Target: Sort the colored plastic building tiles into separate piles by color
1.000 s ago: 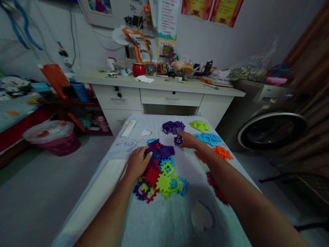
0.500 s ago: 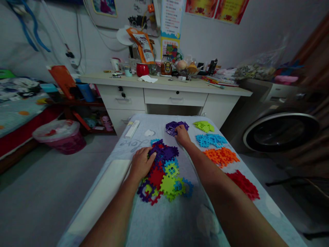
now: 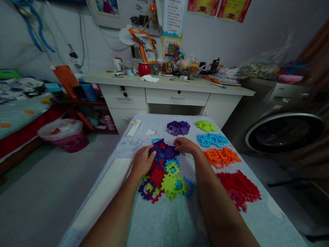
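Note:
A mixed pile of plastic interlocking gear-edged pieces (image 3: 168, 183) in red, lime, blue and purple lies on the cloth-covered table in front of me. My left hand (image 3: 143, 160) rests on the pile's left side, thumb apart from the fingers, whose tips are partly hidden. At the top right of the pile, my right hand (image 3: 185, 145) has its thumb and fingers closed at the edge of a purple piece (image 3: 170, 152). Behind it sits a separate purple heap (image 3: 178, 128). Down the right side run single-colour heaps: lime (image 3: 205, 126), light blue (image 3: 212, 140), orange (image 3: 222, 157) and red (image 3: 240, 187).
A white box (image 3: 134, 128) lies at the table's far left. Beyond stands a white desk (image 3: 177, 90) crowded with jars and papers. A washing machine (image 3: 280, 120) is on the right, a pink bin (image 3: 67, 136) on the left floor.
My right hand has come back from the purple heap toward me, to the top of the mixed pile. My left hand stays on the pile. The view has shifted slightly.

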### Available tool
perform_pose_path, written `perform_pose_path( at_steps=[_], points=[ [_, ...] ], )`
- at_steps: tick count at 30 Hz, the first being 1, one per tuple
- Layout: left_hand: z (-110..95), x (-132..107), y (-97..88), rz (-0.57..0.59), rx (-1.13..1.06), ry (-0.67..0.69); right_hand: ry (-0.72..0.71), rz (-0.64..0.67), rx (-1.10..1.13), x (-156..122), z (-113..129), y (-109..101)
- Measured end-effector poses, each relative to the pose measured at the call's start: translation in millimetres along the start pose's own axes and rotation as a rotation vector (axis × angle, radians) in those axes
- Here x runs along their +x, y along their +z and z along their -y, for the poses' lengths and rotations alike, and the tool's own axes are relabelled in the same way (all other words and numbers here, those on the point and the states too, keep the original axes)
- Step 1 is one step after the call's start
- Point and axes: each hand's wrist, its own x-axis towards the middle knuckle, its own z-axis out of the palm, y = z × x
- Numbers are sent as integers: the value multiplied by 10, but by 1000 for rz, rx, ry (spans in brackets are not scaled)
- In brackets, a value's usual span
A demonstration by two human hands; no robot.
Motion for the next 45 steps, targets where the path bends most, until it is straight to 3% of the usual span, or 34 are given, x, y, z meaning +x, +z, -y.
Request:
perform_pose_path(
  at_steps=[7, 13, 17, 22, 26, 28, 35, 41, 45],
  points=[
    [-14, 10, -13, -3, -20, -13, 48, -4, 154, -40, -66, -58],
    [-8, 9, -11, -2, -11, -10, 72, 74, 7, -31, -33, -37],
    [1, 14, -4, 9, -18, -14, 78, 46, 104, -51, -49, -55],
    [-45, 31, -25, -32, -103, -10, 30, -107, 315, -43, -136, -99],
    [-89, 55, -32, -69, -177, -11, 6, -395, 194, 39, -176, -88],
    [-101, 65, -30, -81, -203, -11, 7, -478, 81, 73, -198, -72],
    [-117, 70, -12, -83, -238, 37, -12, -234, -72, 35, -316, -48],
    [-102, 70, -2, -71, -232, 49, 4, -172, -79, 40, -315, 12],
    [-101, 70, -2, -74, -225, 39, 14, -218, -107, 61, -354, 16]
  ],
)
